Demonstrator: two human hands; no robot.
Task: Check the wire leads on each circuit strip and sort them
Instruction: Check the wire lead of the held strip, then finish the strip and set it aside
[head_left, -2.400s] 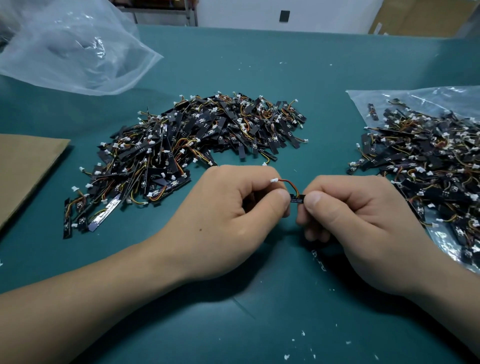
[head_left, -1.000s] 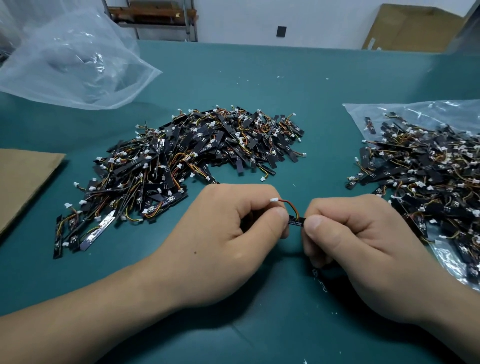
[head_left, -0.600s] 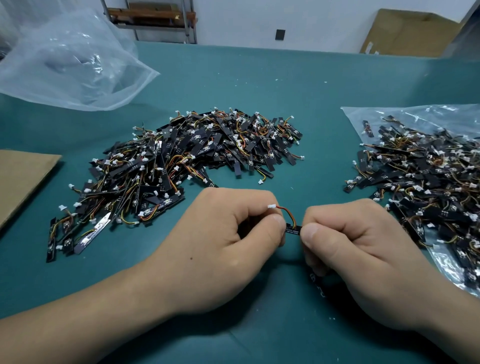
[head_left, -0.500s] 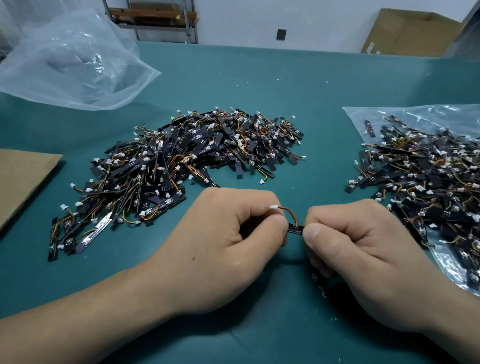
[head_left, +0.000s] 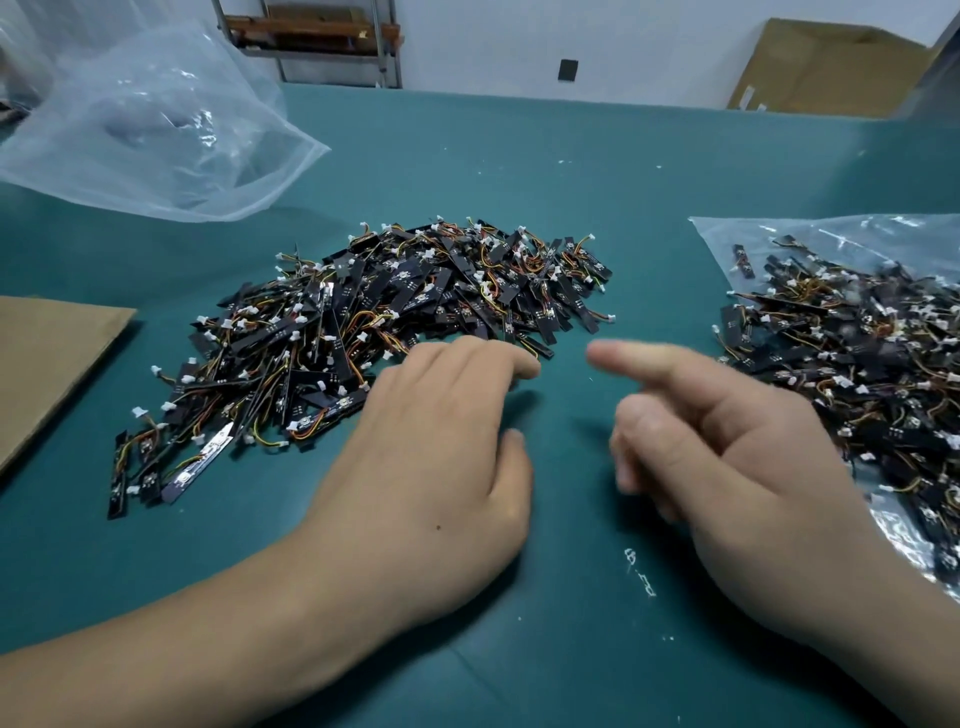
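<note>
1. Circuit strips (head_left: 467, 280): lie in two heaps on the teal counter (head_left: 519, 166), far too many to count. Thin black boards, each with short orange, yellow and red leads ending in a small white plug.
2. Middle heap (head_left: 395, 322): sits straight on the counter, ahead of the left hand. Mixes long axes every way, many slanted from near left to far right. Includes one silvery strip (head_left: 200, 462) at the near-left edge, slanted likewise.
3. Right heap (head_left: 857, 374): rests on a flat clear bag (head_left: 779, 234) at the right edge. Long axes jumbled, no common heading.
4. Left hand (head_left: 431, 457): reaches forward palm down, forearm coming in from the lower left. Fingers loosely spread and gently bent, pinching nothing visible. Index fingertip just beside the near edge of the middle heap, contact impossible to tell.
5. Right hand (head_left: 727, 467): hangs over bare counter between the two heaps, blurred. Index finger straight and pointing left, thumb out, remaining fingers loosely curled under. Grips nothing visible.
6. Near each other but apart, with bare counter between the fingertips.
7. Counted: two hands, two heaps and two bags, the other a puffed clear bag (head_left: 145, 130) at the far left. One brown cardboard sheet (head_left: 47, 364) at the left edge, one cardboard box (head_left: 831, 67) beyond the far right corner, and a scatter of white crumbs (head_left: 641, 571) near the right wrist.
</note>
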